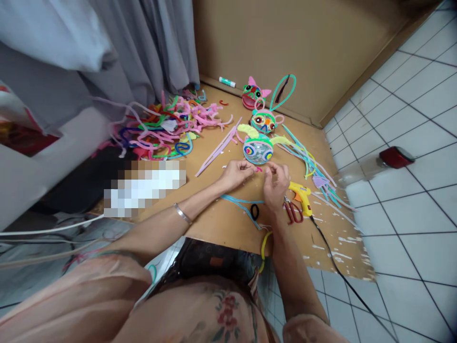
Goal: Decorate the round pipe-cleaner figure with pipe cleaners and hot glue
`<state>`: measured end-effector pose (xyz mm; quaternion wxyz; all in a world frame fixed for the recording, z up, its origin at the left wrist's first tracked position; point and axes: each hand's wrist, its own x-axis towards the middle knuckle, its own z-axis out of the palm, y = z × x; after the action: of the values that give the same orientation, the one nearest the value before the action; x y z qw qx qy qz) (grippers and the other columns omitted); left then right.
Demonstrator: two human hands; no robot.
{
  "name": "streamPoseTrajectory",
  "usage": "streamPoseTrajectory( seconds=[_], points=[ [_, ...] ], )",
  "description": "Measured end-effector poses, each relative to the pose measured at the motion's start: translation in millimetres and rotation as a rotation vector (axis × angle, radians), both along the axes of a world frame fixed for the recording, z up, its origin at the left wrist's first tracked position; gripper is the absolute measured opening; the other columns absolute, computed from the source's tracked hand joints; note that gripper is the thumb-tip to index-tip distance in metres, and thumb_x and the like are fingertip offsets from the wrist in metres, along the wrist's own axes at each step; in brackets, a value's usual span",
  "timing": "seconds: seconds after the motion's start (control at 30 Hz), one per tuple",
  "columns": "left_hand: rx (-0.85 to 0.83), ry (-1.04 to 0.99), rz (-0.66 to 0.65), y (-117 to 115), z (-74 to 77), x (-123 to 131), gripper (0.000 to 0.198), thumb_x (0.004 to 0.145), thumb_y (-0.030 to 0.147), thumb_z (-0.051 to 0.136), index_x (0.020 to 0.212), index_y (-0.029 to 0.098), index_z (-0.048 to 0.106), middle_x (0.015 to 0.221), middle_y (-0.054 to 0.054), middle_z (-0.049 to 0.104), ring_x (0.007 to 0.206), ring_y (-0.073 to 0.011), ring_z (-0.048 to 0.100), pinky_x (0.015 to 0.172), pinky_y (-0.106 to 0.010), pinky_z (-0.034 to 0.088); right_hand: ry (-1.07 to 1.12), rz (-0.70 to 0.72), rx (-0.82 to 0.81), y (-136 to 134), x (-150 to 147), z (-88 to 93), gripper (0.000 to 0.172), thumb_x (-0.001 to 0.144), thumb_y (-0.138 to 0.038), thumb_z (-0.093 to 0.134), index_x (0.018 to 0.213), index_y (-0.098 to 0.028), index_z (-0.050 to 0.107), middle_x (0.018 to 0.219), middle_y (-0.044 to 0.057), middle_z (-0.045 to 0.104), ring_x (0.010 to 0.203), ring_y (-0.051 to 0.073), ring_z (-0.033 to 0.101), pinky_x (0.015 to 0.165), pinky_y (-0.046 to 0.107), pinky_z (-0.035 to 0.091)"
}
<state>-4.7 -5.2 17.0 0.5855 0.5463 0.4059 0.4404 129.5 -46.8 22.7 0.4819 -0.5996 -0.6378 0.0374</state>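
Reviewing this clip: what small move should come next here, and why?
Probably bring the right hand to the free end of the small pink piece; the left hand seems to pinch its other end, and the right is close by, so together they could shape it.

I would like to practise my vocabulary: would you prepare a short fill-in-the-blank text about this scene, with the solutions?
1. Between the left hand and the right hand shows a small ____ piece.
2. The silver bracelet is on the person's ____ arm.
3. Of the two hands, the yellow glue gun lies nearer the ____ one.

Missing words: pink; left; right.
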Motion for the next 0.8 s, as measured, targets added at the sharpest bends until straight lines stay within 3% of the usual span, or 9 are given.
streamPoseTrajectory(
  seconds=[0.23, 0.53, 0.8],
  points=[
    [0.100, 0.048, -0.064, 1.3, -3.1, -5.3, 0.026, 0.077, 0.039, 0.058, 0.068, 0.015, 0.054, 0.056, 0.005, 0.044, 0.050, -0.0068, 0.036, 0.050, -0.021, 0.031, -0.128, 0.020, 0.000, 3.7, 4.8, -4.2, 0.020, 0.094, -0.034, 0.048, 0.085, -0.023, 0.062, 0.086, 0.004, 0.063, 0.087, 0.021, 0.058, 0.087, 0.038, 0.036],
    [0.286, 0.189, -0.020, 3.2, -13.3, -3.9, 0.023, 0.083, 0.037, 0.051, 0.072, 0.016, 0.054, 0.062, 0.003, 0.046, 0.060, -0.0098, 0.040, 0.056, -0.021, 0.032, -0.163, 0.059, -0.062, 5.3, 2.6, -5.6, 0.021, 0.096, -0.031, 0.042, 0.085, -0.023, 0.058, 0.088, 0.005, 0.062, 0.089, 0.022, 0.055, 0.083, 0.036, 0.034],
    [0.179, 0.064, 0.064, -1.4, -11.9, 4.3, 0.021, 0.080, 0.034, 0.052, 0.070, 0.016, 0.053, 0.057, 0.006, 0.041, 0.054, -0.0077, 0.035, 0.053, -0.021, 0.029, -0.182, 0.004, -0.048, 5.6, -3.1, -10.4, 0.020, 0.096, -0.027, 0.041, 0.082, -0.023, 0.054, 0.087, 0.005, 0.062, 0.086, 0.022, 0.054, 0.079, 0.035, 0.033]
  ],
)
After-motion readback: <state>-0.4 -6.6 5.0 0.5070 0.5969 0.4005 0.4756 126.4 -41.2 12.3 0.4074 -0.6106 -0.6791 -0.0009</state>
